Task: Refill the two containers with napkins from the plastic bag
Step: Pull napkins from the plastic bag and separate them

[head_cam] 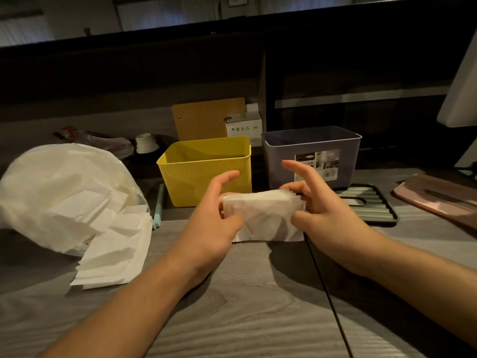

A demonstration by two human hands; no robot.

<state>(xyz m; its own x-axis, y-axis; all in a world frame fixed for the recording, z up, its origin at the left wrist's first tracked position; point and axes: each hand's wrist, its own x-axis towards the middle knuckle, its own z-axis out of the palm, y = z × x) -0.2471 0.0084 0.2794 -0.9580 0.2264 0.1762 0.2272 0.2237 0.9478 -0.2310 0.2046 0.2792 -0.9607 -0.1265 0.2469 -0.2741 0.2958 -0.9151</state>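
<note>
Dim light falls on a grey wood-grain table (245,319). Behind it runs a dark shelf unit (335,81). Pale curtained windows (165,14) glow faintly beyond.

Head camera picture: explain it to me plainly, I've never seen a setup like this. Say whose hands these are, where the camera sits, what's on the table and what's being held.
There is no machine here. A person wears one camera on the head, looking forward and down, so the two bare arms reaching in from below are that person's own.

The left hand and right hand hold a stack of white napkins between them, just above the grey wooden table.

On the table, at the left, lies a plastic bag with more napkins spilling out of it. Behind the hands stand a yellow container and a purple-grey container; what shows of the yellow one's inside is bare. To the right lie a dark ribbed tray and a brown board.
</note>
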